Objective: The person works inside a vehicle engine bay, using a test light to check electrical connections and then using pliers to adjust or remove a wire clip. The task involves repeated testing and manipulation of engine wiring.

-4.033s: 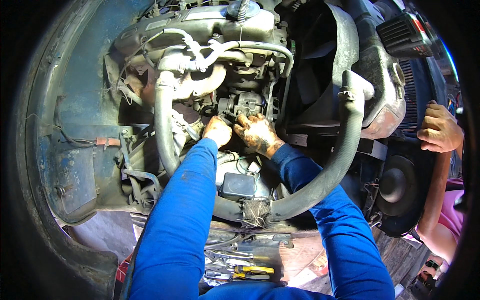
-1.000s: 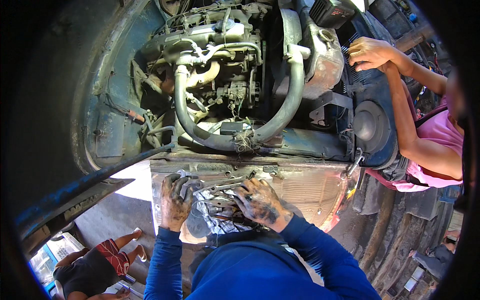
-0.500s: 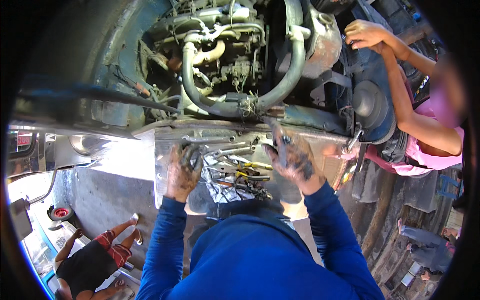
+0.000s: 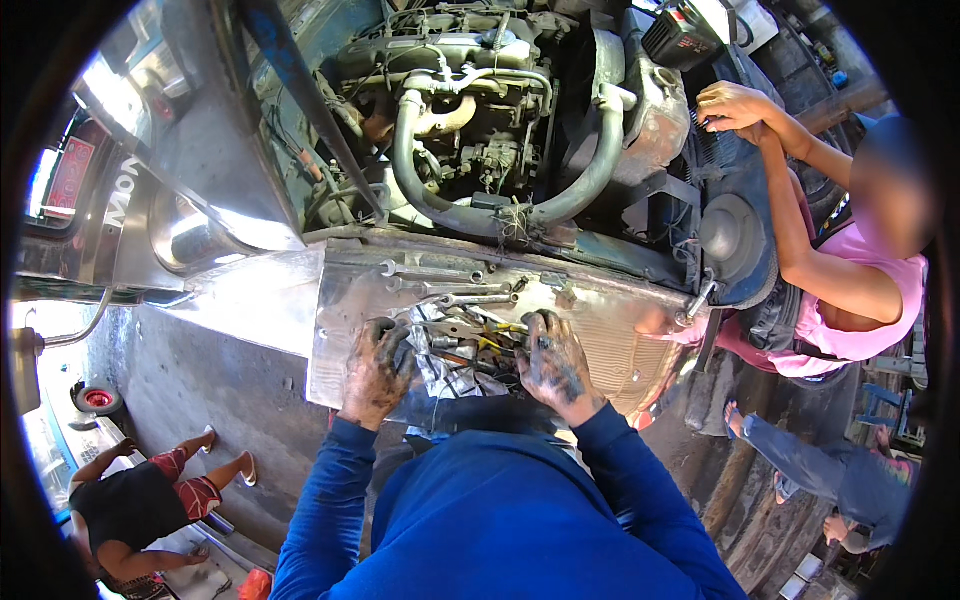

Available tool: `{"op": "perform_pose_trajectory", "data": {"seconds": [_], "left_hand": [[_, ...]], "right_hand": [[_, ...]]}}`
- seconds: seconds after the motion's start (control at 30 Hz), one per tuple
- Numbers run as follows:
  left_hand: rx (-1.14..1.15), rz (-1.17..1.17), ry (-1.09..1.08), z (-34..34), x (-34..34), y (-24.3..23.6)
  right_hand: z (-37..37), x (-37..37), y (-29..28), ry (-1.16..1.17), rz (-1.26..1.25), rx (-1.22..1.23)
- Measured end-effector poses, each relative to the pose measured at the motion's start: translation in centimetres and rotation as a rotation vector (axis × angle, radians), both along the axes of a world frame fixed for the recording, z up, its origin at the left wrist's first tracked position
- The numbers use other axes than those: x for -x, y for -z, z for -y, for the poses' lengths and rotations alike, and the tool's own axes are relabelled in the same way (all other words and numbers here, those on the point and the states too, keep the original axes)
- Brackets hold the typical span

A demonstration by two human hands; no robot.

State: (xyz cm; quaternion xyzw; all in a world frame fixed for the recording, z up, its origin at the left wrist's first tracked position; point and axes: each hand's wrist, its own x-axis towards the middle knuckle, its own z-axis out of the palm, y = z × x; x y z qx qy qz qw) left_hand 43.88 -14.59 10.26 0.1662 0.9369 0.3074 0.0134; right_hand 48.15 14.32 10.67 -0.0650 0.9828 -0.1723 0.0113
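Observation:
My left hand (image 4: pixel 378 370), dark with grime, is at the left edge of a crumpled white-and-dark cloth (image 4: pixel 432 376), its fingers curled down. Opposite it, my right hand (image 4: pixel 557 366) is bent at the right edge of the pile, close to a yellow-handled tool (image 4: pixel 492 343). What either hand's fingertips hold is hidden. On the cloth between them lies a jumble of small metal tools (image 4: pixel 462 350). Above the pile, several wrenches (image 4: pixel 432 272) lie across the worn metal panel (image 4: pixel 335 345).
An engine with a thick curved hose (image 4: pixel 408 165) fills the bay ahead. A blue prop bar (image 4: pixel 310 95) slants down at its left. At right, a person in pink (image 4: pixel 850 300) leans at the vehicle. Another person (image 4: pixel 140 490) is at lower left, and one (image 4: pixel 830 470) at lower right.
My right hand has come down and inward to the tool pile. My left hand has moved slightly lower, beside the cloth. The view has shifted, and the people in the background have moved.

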Motion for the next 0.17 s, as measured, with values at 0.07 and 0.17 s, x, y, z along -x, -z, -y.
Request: {"op": "perform_pose_trajectory", "data": {"seconds": [0.07, 0.17], "left_hand": [[-0.021, 0.03, -0.023, -0.2, -0.2, 0.2], [-0.021, -0.008, -0.012, -0.2, -0.3, 0.7]], "right_hand": [[-0.5, 0.4, 1.0, 0.002, 0.119, 0.041], [-1.7, -0.1, 2.2, -0.147, 0.144, 0.044]]}}
